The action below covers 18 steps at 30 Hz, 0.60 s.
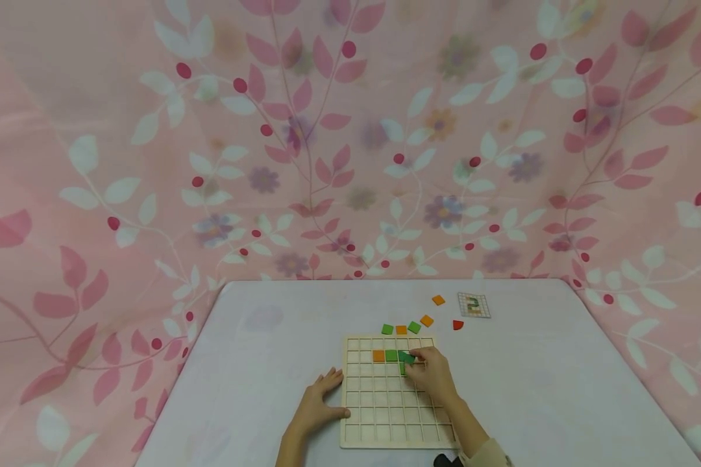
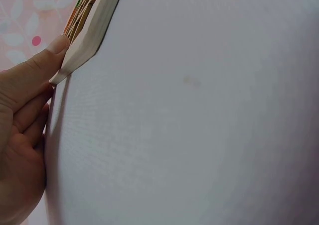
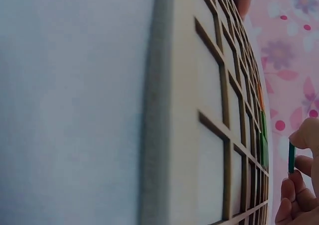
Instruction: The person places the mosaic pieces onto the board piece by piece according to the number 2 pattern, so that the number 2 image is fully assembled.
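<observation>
My left hand (image 1: 317, 405) lies at the left side of a pale wooden grid board (image 1: 380, 412). Its thumb rests on the board's rim, and its fairly straight fingers touch the side. Between thumb and fingers, my right hand (image 1: 432, 376) pinches a dark green tile (image 1: 409, 359) just over the board; the right wrist view shows that green tile (image 3: 292, 157) edge-on. In the board's upper cells sit an orange tile (image 1: 378, 355) and a green tile (image 1: 391, 355). More green beside and below them is partly hidden by the held tile and fingers.
Behind the board lie green tiles (image 1: 388, 329) and orange tiles (image 1: 426, 321), loose on the white table (image 1: 257, 376). A red quarter-round piece (image 1: 458, 325) is farther right, near a gridded pattern card (image 1: 474, 305). A pink floral cloth (image 1: 350, 181) stands around the table.
</observation>
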Available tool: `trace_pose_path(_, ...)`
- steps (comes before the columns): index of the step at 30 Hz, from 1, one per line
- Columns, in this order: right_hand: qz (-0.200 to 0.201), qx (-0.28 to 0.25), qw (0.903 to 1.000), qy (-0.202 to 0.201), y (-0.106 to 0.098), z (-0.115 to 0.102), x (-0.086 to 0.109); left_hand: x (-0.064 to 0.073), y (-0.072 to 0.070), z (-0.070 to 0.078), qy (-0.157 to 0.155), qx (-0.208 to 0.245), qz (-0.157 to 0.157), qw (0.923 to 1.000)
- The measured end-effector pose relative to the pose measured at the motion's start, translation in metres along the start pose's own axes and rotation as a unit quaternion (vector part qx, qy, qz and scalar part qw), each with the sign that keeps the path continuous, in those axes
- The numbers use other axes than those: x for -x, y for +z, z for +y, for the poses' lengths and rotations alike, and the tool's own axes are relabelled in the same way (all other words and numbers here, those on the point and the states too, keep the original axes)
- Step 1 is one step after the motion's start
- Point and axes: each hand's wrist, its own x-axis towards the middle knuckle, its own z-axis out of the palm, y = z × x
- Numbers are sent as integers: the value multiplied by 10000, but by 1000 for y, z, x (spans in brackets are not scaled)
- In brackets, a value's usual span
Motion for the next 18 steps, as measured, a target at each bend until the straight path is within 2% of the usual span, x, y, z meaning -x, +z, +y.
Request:
trace_pose_path(8, -308, 417, 9981, 320, 5, 0, 20, 0, 2, 0, -35, 0, 11, 10000)
trace_pose_path(18, -680, 581, 9956, 277, 6, -2, 25, 0, 2, 1, -65, -20, 5, 10000)
